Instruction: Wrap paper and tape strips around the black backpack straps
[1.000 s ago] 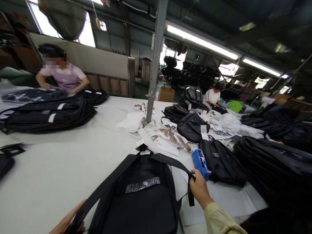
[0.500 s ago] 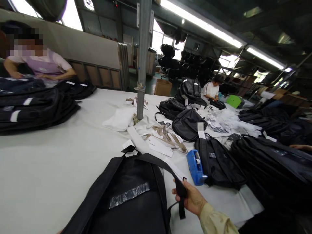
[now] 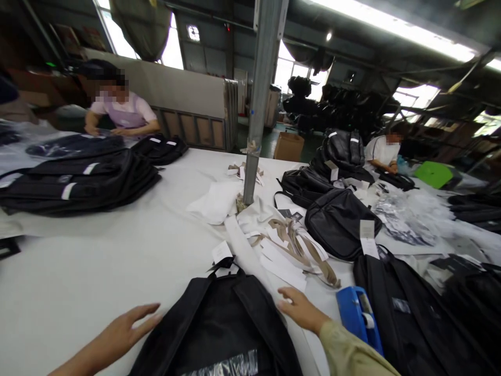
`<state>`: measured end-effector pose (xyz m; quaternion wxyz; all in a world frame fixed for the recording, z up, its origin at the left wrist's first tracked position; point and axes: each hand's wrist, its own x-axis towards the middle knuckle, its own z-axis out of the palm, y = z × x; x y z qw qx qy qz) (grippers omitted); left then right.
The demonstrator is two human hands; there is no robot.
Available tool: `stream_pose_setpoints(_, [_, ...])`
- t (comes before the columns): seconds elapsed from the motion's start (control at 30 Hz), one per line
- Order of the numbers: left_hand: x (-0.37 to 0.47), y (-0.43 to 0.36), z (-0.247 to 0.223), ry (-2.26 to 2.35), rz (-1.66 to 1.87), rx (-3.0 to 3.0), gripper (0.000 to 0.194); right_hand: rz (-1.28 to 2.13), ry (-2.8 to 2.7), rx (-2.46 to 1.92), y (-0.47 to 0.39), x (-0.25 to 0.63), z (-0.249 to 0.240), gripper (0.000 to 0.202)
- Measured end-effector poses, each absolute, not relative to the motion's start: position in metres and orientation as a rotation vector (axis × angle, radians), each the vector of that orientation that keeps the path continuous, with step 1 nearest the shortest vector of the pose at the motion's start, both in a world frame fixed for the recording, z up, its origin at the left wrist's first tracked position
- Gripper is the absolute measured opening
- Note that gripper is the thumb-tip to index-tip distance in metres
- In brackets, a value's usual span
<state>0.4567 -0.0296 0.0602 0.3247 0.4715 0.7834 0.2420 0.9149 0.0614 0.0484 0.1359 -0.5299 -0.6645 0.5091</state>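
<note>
A black backpack (image 3: 219, 318) lies in front of me with both shoulder straps facing up; its lower end runs out of the picture. A white tag (image 3: 222, 253) stands up by its top handle, and a strip of clear plastic (image 3: 230, 364) crosses its middle. At the pack's left edge is my left hand (image 3: 123, 330), fingers stretched out and parted. My right hand (image 3: 299, 308) hovers by the right edge near the strap, its fingers loosely apart and holding nothing. Whether either hand touches the fabric is hard to tell.
A blue tape dispenser (image 3: 358, 317) stands right of my right hand, against another black backpack (image 3: 407, 308). Paper strips (image 3: 289, 250) lie around a metal post (image 3: 260, 104). Stacked black bags (image 3: 78, 180) sit at the left. Two people work across the table (image 3: 97, 250).
My right hand has let go of the shoulder strap, which now lies on the backpack. My left hand has come into view at the left. The camera has turned left.
</note>
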Motion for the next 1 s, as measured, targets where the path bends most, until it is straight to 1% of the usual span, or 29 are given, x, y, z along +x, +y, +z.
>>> stream_pose_setpoints(0.07, [0.47, 0.013, 0.05, 1.892, 0.475, 1.308, 0.067, 1.463, -1.996, -1.495, 0.098, 0.866, 0.043, 0.062])
stream_pose_setpoints(0.1, [0.478, 0.031, 0.046, 1.788, 0.415, 1.362, 0.067, 1.462, -2.017, -1.481, 0.11, 0.846, 0.038, 0.062])
stream_pose_setpoints(0.2, [0.499, 0.067, 0.037, 1.746, 0.366, 1.413, 0.064, 1.455, -2.019, -1.488, 0.13, 0.809, 0.022, 0.065])
stream_pose_setpoints(0.27, [0.503, 0.079, 0.036, 1.663, 0.42, 1.435, 0.062, 1.451, -2.032, -1.454, 0.137, 0.802, 0.017, 0.066])
stream_pose_setpoints(0.4, [0.502, 0.098, 0.052, 1.227, 0.473, 1.353, 0.057, 1.489, -2.1, -1.297, 0.152, 0.799, 0.025, 0.06])
stream_pose_setpoints(0.53, [0.511, 0.116, 0.074, 1.005, 0.425, 1.389, 0.069, 1.639, -2.211, -0.997, 0.166, 0.787, 0.041, 0.062])
stream_pose_setpoints(0.63, [0.52, 0.124, 0.082, 0.932, 0.41, 1.415, 0.077, 1.686, -2.331, -0.835, 0.17, 0.78, 0.049, 0.048])
stream_pose_setpoints(0.7, [0.522, 0.125, 0.082, 0.932, 0.395, 1.433, 0.078, 1.677, -2.394, -0.832, 0.171, 0.778, 0.053, 0.044])
stream_pose_setpoints(0.77, [0.521, 0.126, 0.08, 0.947, 0.348, 1.457, 0.073, 1.7, -2.43, -0.873, 0.174, 0.778, 0.055, 0.047])
stream_pose_setpoints(0.83, [0.518, 0.125, 0.077, 1.025, 0.28, 1.462, 0.062, 1.694, -2.479, -0.937, 0.177, 0.779, 0.057, 0.046])
stream_pose_setpoints(0.93, [0.51, 0.121, 0.069, 1.29, 0.137, 1.406, 0.042, 1.463, -2.639, -1.142, 0.179, 0.782, 0.056, 0.037])
stream_pose_setpoints(1.0, [0.504, 0.116, 0.063, 1.401, 0.073, 1.375, 0.037, 1.266, -2.697, -1.341, 0.177, 0.787, 0.052, 0.041])
